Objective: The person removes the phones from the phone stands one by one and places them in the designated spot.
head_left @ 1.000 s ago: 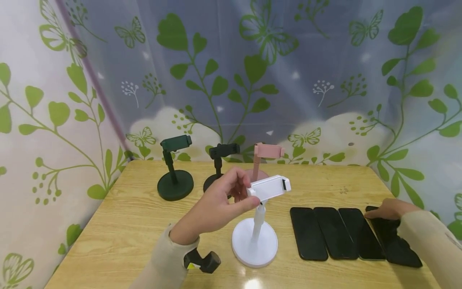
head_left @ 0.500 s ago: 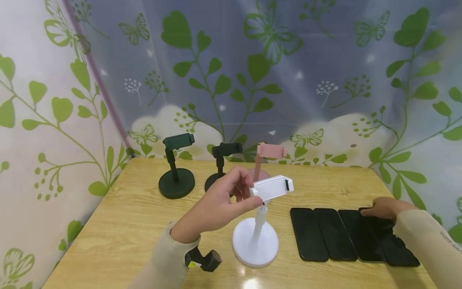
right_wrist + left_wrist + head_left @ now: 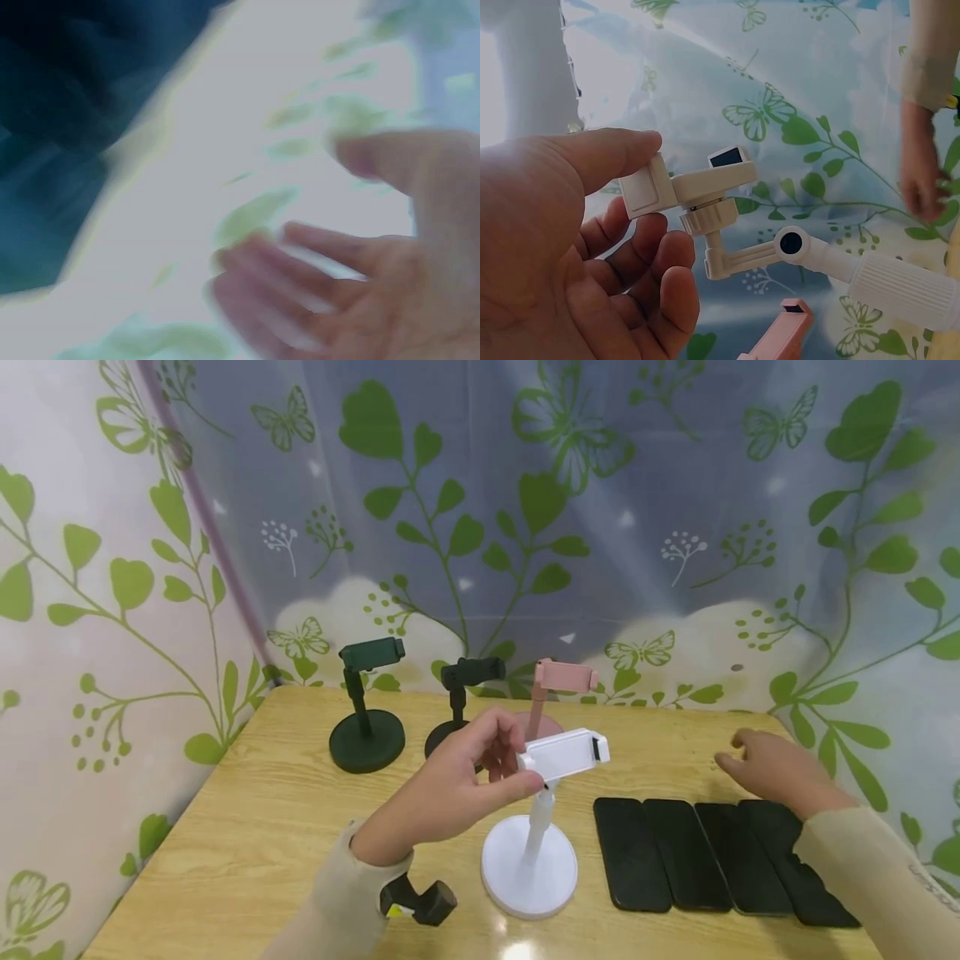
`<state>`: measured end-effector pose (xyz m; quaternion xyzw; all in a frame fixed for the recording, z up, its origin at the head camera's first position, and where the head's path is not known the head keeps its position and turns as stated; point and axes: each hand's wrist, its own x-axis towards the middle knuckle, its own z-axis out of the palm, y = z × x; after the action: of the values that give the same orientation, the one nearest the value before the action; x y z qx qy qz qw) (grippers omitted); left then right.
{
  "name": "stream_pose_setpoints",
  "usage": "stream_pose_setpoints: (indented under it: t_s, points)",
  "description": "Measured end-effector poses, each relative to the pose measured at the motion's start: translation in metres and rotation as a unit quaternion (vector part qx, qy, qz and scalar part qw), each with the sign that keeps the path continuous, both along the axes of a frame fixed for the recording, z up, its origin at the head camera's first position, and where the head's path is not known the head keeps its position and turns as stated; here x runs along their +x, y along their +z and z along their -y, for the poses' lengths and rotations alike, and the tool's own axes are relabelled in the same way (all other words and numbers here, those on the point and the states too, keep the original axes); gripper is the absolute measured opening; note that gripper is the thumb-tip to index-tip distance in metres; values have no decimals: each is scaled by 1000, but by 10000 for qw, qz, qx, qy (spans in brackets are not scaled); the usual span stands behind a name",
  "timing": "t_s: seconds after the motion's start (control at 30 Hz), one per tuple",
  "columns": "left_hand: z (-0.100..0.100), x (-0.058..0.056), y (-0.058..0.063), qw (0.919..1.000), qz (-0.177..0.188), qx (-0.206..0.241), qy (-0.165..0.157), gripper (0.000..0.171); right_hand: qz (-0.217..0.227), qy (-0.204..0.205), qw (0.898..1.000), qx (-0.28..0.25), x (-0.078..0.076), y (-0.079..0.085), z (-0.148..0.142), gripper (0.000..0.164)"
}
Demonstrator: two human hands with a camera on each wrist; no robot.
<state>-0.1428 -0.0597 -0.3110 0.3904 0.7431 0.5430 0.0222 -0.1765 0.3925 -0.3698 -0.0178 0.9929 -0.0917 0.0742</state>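
A white phone stand [image 3: 530, 867] stands upright on a round base near the table's front. My left hand [image 3: 450, 793] pinches the left end of its phone clamp [image 3: 566, 755]; in the left wrist view the thumb lies on top of that clamp end [image 3: 646, 186] and the fingers curl below. Several black phones [image 3: 686, 856] lie side by side to the right of the stand. My right hand [image 3: 776, 768] is raised just beyond the rightmost phones, fingers loosely bent and holding nothing. Its right wrist view is blurred, with the fingers [image 3: 285, 292] spread from the thumb.
Behind, a dark green phone stand [image 3: 363, 742], a black one [image 3: 457, 697] and a pink one [image 3: 566, 677] stand in a row on the wooden table [image 3: 247, 827]. The black and pink bases are partly hidden by my left hand and the white stand. A leaf-patterned curtain [image 3: 420, 560] encloses the table.
The rightmost phone was slid left against its neighbour. My right hand has since let go of it and lifted up and to the left. The left hand keeps its grip on the white stand.
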Motion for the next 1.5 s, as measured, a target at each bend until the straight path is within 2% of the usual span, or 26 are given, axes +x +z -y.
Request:
stream_pose_setpoints:
  t_s: [0.07, 0.1, 0.17, 0.27, 0.3, 0.37, 0.47, 0.53, 0.67, 0.8, 1.0, 1.23, 1.5]
  points:
    - [2, 1, -1, 10000, -13, 6, 23, 27, -850, 301, 9941, -603, 7, 20, 40, 53]
    - [2, 1, -1, 10000, -24, 19, 34, 27, -1273, 508, 9854, -1011, 11, 29, 60, 45]
    - [3, 1, -2, 10000, -54, 49, 43, 27, -2038, 949, 9577, -1794, 24, 46, 98, 30]
    - [2, 0, -3, 9999, -71, 85, 36, 27, -2917, 1706, 9034, -2638, 43, 61, 139, 22]
    - [2, 0, -4, 9999, -72, 104, 30, 27, -3143, 1921, 8889, -2724, 47, 63, 150, 25]
    - [0, -1, -5, 9998, -100, 144, 6, 27, -3473, 2219, 8702, -2700, 54, 67, 165, 31]
    - [-1, -2, -5, 9996, -175, 212, -1, 27, -3817, 2509, 8529, -2530, 58, 68, 178, 39]
    - [-1, -2, -5, 9994, -234, 260, -10, 27, -3897, 2662, 8438, -2553, 57, 66, 183, 41]
    - [1, -3, -5, 9990, -330, 296, -49, 28, -3667, 2915, 8322, -2968, 54, 62, 189, 40]
    - [3, -3, -4, 9984, -423, 356, -115, 26, -3468, 3000, 8254, -3294, 52, 59, 191, 39]
    - [3, -3, -3, 9973, -528, 447, -225, 17, -3336, 3027, 8276, -3348, 54, 56, 192, 38]
    - [4, -1, -3, 9968, -672, 407, -144, 18, -2936, 3196, 8350, -3384, 56, 57, 190, 32]
    - [3, -6, -5, 9953, -882, 396, -109, 15, -3015, 3257, 8325, -3316, 57, 54, 189, 20]
